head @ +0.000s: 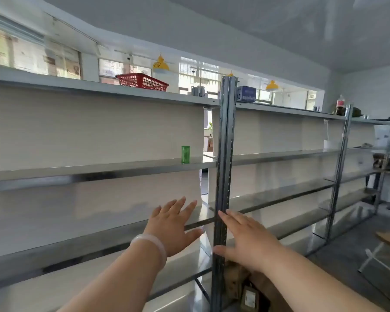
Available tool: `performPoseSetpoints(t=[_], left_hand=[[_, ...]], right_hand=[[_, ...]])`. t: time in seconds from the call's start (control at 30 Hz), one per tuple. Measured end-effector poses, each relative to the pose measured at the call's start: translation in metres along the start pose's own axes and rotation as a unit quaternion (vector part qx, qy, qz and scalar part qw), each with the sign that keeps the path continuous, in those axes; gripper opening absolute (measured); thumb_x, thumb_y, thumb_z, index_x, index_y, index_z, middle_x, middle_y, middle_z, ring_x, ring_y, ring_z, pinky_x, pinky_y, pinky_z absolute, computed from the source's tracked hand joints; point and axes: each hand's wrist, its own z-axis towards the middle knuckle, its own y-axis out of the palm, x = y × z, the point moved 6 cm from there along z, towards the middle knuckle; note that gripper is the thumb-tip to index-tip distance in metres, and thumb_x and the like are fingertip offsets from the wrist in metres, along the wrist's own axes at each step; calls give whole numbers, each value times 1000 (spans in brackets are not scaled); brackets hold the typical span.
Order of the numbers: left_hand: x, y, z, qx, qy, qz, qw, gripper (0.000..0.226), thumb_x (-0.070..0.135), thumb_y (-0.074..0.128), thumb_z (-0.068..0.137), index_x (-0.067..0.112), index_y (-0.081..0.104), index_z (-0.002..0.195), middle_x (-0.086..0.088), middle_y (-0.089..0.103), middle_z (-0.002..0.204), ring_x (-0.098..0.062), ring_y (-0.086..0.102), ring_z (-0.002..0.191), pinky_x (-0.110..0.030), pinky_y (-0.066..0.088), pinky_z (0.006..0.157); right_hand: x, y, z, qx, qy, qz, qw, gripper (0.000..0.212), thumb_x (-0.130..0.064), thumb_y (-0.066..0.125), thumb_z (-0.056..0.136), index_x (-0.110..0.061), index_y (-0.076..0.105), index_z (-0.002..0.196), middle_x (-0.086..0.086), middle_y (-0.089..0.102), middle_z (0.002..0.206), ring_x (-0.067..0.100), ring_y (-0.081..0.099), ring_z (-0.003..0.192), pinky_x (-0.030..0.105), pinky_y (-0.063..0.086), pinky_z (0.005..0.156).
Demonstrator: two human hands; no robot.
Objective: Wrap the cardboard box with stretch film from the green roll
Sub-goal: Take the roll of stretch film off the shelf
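**Shelving bay, two hands raised, green roll on shelf**

- Green roll (185,154): stands upright on the second shelf (99,168) from the top, near that shelf's right end, just left of the metal upright post (225,143). Nothing touches it; both hands are well below it.
- Left hand (173,226): held out towards the shelving, palm away, fingers straight and spread. Grip apart, holding nothing. A pale translucent bracelet (151,244) sits on the wrist.
- Right hand (245,237): held out beside the left, fingers straight, its fingertips and thumb at the edge of the upright post. Grip apart, holding nothing.
- Brown cardboard item (236,282): low down, partly hidden under the right forearm; cannot tell whether this is the box.
- Top shelf: red basket (142,81) to the left of the post, blue box (245,93) just right of it, dark bottle (340,105) far right.
- Yellow lamp (160,63): hangs behind the basket.
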Motion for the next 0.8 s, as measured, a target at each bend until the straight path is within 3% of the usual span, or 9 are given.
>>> performPoseSetpoints(t=[0.23, 0.43, 0.8], left_hand=[[56, 23, 54, -16, -20, 20, 999, 75, 70, 28, 94, 41, -2, 156, 7, -1, 168, -19, 2, 155, -44, 4, 124], [57, 8, 108, 41, -58, 3, 997, 73, 66, 31, 96, 41, -1, 156, 8, 3, 168, -18, 7, 154, -42, 10, 125], [-2, 41, 223, 75, -113, -26, 990, 75, 64, 35, 95, 38, 3, 157, 5, 10, 167, -20, 16, 153, -43, 19, 121]], right_hand=[[90, -25, 29, 25, -4, 50, 998, 86, -68, 46, 83, -39, 1, 149, -10, 3, 160, 15, 7, 148, 42, 16, 120], [119, -24, 58, 35, -24, 48, 998, 84, -63, 48, 85, -37, 1, 150, -10, 2, 160, 15, 7, 147, 39, 16, 119], [140, -14, 192, 44, -62, 47, 996, 77, -61, 46, 88, -41, 2, 149, -12, 5, 160, 13, 10, 147, 35, 17, 116]])
